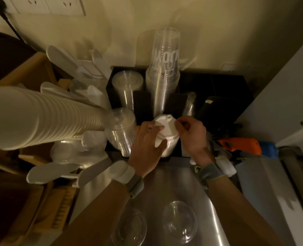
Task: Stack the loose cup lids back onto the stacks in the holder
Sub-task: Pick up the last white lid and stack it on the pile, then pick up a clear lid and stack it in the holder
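Both hands — left hand, right hand — pinch a white lid onto the white stack in the holder. Two clear dome lids wait loose on the steel counter — task looks partway done.

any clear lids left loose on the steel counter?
Yes, two clear dome lids lie on the steel counter near the person, apart from the holder.

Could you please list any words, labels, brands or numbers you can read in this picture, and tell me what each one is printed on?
Large white lettering on the tall stack of clear cups: it appears inverted and blurred; it cannot be read with confidence.
Smaller print beside that lettering: too small to read.
Small pale tag on the dark object in the black holder: too small to tell if it bears text.
White lid, clear lids: no text visible.
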`<state>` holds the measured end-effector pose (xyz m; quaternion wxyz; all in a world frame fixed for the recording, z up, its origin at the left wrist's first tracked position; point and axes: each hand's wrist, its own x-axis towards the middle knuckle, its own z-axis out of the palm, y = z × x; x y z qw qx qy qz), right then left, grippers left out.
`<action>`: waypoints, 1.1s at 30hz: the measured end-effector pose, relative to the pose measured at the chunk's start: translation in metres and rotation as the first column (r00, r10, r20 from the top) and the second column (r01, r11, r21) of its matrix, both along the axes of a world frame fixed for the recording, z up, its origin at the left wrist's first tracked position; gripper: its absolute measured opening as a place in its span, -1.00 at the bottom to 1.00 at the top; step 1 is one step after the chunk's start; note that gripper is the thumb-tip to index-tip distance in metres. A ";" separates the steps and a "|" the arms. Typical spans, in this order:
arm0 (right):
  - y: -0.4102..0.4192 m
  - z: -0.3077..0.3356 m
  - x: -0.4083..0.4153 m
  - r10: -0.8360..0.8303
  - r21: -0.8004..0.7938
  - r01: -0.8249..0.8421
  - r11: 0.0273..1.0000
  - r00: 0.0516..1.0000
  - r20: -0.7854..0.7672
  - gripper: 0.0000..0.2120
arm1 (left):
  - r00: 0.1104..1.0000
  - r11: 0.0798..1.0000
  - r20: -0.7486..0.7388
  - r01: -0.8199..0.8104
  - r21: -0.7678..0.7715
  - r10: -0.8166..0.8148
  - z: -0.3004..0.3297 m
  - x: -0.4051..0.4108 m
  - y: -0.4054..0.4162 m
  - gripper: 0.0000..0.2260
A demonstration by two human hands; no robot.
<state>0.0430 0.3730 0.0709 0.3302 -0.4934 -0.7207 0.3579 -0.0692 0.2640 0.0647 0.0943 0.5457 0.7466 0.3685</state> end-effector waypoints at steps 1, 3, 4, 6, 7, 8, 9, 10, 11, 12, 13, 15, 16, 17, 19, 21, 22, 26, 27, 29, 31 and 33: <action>-0.004 0.003 0.002 0.000 -0.006 0.000 1.000 1.000 0.001 -0.80 | 1.000 1.000 0.019 -0.001 -0.013 0.001 0.005 0.001 -0.006 -0.59; -0.010 0.010 0.006 -0.011 0.016 0.012 1.000 1.000 -0.010 -0.74 | 0.999 1.000 0.038 -0.004 -0.016 0.005 0.014 0.001 -0.013 -0.54; -0.018 0.014 0.010 -0.017 0.052 0.018 0.999 1.000 -0.010 -0.74 | 1.000 1.000 0.022 -0.003 0.001 0.003 0.020 0.003 -0.022 -0.55; -0.041 0.017 0.021 -0.002 0.110 0.001 0.994 1.000 0.011 -0.78 | 1.000 0.999 0.002 0.026 0.034 -0.026 0.030 0.009 -0.048 -0.65; -0.055 0.018 0.025 0.019 0.126 -0.022 0.992 0.999 0.026 -0.81 | 0.998 0.998 0.030 0.049 0.044 -0.050 0.033 0.012 -0.064 -0.72; -0.072 0.016 0.030 0.045 0.127 -0.050 0.991 0.998 0.042 -0.85 | 0.993 0.996 0.083 0.079 0.051 -0.083 0.035 0.015 -0.084 -0.78; -0.082 0.011 0.034 0.066 0.115 -0.072 0.991 0.997 0.048 -0.91 | 0.982 0.993 0.154 0.104 0.050 -0.111 0.033 0.015 -0.097 -0.82; -0.097 0.005 0.037 0.100 0.085 -0.105 0.991 0.993 0.057 -0.95 | 0.967 0.993 0.224 0.112 0.036 -0.118 0.028 0.015 -0.114 -0.84; -0.113 -0.004 0.040 0.143 0.035 -0.146 0.989 0.987 0.079 -0.95 | 0.954 0.995 0.283 0.103 0.006 -0.101 0.021 0.014 -0.132 -0.84; -0.132 -0.014 0.041 0.201 -0.032 -0.199 0.979 0.974 0.102 -0.94 | 0.942 0.996 0.331 0.072 -0.043 -0.054 0.013 0.013 -0.153 -0.84; -0.149 -0.026 0.042 0.259 -0.093 -0.249 0.964 0.959 0.117 -0.93 | 0.931 0.995 0.364 0.027 -0.095 0.009 0.004 0.010 -0.171 -0.82; -0.175 -0.049 0.042 0.338 -0.157 -0.313 0.937 0.926 0.169 -0.92 | 0.902 0.971 0.408 -0.041 -0.236 0.138 -0.015 0.006 -0.194 -0.79; -0.188 -0.060 0.041 0.370 -0.167 -0.340 0.925 0.906 0.205 -0.91 | 0.889 0.939 0.412 -0.057 -0.338 0.203 -0.023 0.004 -0.205 -0.77; -0.200 -0.071 0.038 0.395 -0.183 -0.358 0.916 0.885 0.246 -0.90 | 0.870 0.897 0.411 -0.073 -0.437 0.271 -0.029 0.004 -0.217 -0.75; -0.214 -0.087 0.037 0.417 -0.238 -0.354 0.904 0.853 0.314 -0.88 | 0.837 0.834 0.412 -0.092 -0.544 0.361 -0.041 0.007 -0.228 -0.71; -0.225 -0.099 0.036 0.419 -0.291 -0.328 0.898 0.839 0.346 -0.82 | 0.833 0.801 0.379 -0.121 -0.586 0.403 -0.048 0.015 -0.235 -0.70; -0.230 -0.103 0.036 0.399 -0.305 -0.301 0.903 0.851 0.342 -0.81 | 0.839 0.790 0.347 -0.149 -0.595 0.419 -0.050 0.019 -0.236 -0.70; -0.243 -0.107 0.034 0.288 -0.318 -0.197 0.927 0.918 0.272 -0.79 | 0.826 0.754 0.325 -0.171 -0.634 0.460 -0.053 0.030 -0.235 -0.67; -0.245 -0.106 0.034 0.277 -0.326 -0.188 0.927 0.927 0.253 -0.78 | 0.824 0.761 0.343 -0.154 -0.630 0.451 -0.053 0.030 -0.235 -0.67; -0.246 -0.103 0.033 0.263 -0.350 -0.176 0.920 0.940 0.217 -0.76 | 0.816 0.779 0.370 -0.147 -0.609 0.443 -0.050 0.029 -0.235 -0.69; -0.241 -0.093 0.033 0.243 -0.367 -0.157 0.917 0.949 0.200 -0.77 | 0.799 0.803 0.407 -0.150 -0.576 0.441 -0.046 0.025 -0.234 -0.72; -0.231 -0.080 0.032 0.217 -0.343 -0.142 0.929 0.958 0.190 -0.80 | 0.779 0.827 0.459 -0.131 -0.547 0.427 -0.039 0.020 -0.230 -0.71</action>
